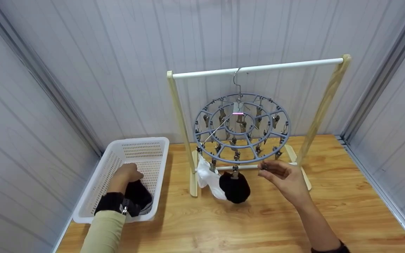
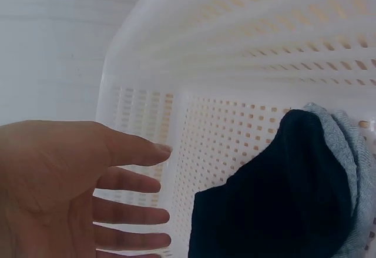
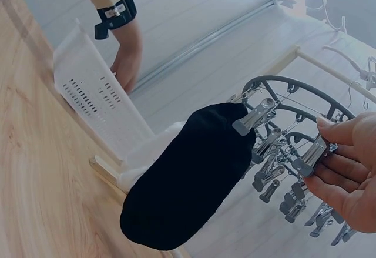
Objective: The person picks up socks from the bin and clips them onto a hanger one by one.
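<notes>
My left hand (image 2: 76,193) is inside the white plastic basket (image 1: 165,168), its fingers straight and apart from the cloth in the left wrist view. Dark socks (image 2: 276,193) with a grey part lie on the basket's floor beside it. My right hand (image 3: 346,170) pinches a metal clip (image 3: 311,155) at the front right rim of the round grey clip hanger (image 1: 248,146). From neighbouring clips at the hanger's front hang a black sock (image 3: 188,176) and a white sock (image 1: 209,177), the black one partly covering the white.
The hanger's hook (image 1: 237,79) sits over the white bar (image 1: 290,65) of a wooden-legged rack (image 1: 323,102). Many more metal clips dangle around its rings. Pale panel walls (image 1: 128,63) enclose the wood-grain table (image 1: 202,225) at the back and both sides.
</notes>
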`<state>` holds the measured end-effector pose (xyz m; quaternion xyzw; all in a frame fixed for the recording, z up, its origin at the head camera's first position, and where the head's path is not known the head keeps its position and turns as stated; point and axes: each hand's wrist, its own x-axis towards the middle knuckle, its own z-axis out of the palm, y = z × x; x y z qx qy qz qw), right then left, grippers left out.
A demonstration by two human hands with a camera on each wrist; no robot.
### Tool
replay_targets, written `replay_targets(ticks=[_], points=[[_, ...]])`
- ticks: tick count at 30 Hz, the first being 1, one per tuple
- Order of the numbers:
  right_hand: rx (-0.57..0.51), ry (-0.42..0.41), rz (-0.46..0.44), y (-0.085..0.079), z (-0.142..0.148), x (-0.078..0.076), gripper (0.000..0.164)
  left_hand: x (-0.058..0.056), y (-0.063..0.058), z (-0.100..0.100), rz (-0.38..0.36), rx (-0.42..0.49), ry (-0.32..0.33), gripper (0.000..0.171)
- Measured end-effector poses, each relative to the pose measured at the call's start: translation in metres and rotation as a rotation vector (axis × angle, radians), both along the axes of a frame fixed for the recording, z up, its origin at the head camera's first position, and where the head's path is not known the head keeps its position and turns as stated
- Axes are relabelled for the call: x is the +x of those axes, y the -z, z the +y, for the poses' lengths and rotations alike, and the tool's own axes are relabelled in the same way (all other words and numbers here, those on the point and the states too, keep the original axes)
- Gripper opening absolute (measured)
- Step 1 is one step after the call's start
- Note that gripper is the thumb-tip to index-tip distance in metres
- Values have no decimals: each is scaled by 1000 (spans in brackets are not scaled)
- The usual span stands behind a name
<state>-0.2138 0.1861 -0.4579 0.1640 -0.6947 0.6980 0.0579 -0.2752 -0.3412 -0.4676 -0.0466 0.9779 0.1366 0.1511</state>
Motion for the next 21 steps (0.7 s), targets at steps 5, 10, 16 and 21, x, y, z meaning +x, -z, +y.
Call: replay_targets(ticks=[5,10,16,21], points=[[-3,-2,-1,1,-1,-1,32,-1,3,-4,-45,9,-60,30],[-1,-5,19,2,-1,-2,30,0,6,-7,-90,55,-129,37],[-7,-6,32,2,-1,-3,29,1,8,-9,-106,117,-180,34],[-10,-3,32,2,-1,-3,29,1,10,-10,-88,119,-195,26]])
